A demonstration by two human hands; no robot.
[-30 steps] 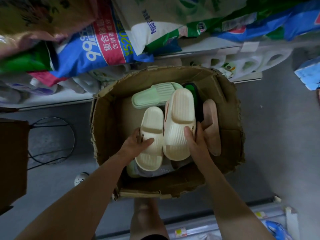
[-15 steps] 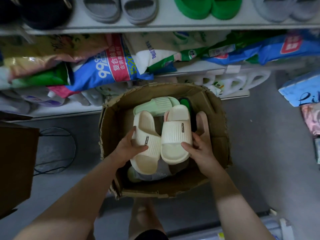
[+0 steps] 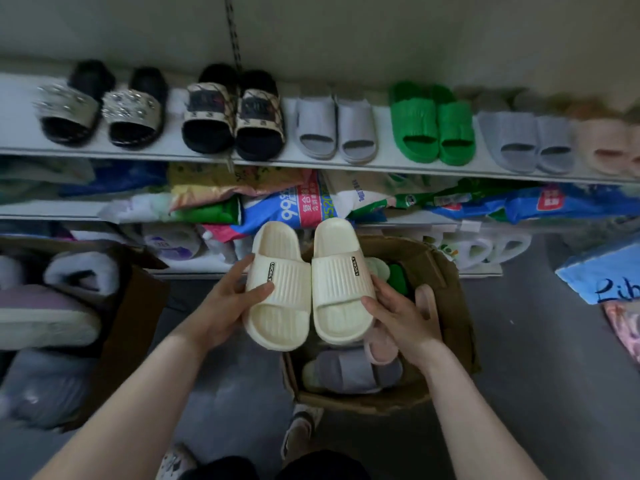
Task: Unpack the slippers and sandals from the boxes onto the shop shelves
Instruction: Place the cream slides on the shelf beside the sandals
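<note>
I hold a pair of cream slide slippers side by side above a brown cardboard box (image 3: 453, 306). My left hand (image 3: 228, 299) grips the left cream slipper (image 3: 277, 292) by its outer edge. My right hand (image 3: 398, 317) grips the right cream slipper (image 3: 341, 285) by its outer edge. Inside the box lie a grey slipper (image 3: 353, 374), a pink slipper (image 3: 426, 303) and green ones (image 3: 394, 275). The top white shelf (image 3: 311, 161) carries a row of slipper pairs: black studded, black patterned, grey, bright green (image 3: 433, 126), blue-grey and pink.
Bags of goods (image 3: 304, 202) fill the shelf under the slippers, and white jugs (image 3: 485, 247) stand on the lowest shelf. A second box (image 3: 131, 306) with bagged fluffy slippers sits on the floor at left. A blue pack (image 3: 602, 275) lies at right. My feet stand below the box.
Both hands have lifted the cream pair up out of the box and slightly left. My view has tilted up, so the top shelf with its slipper row is now fully in sight.
</note>
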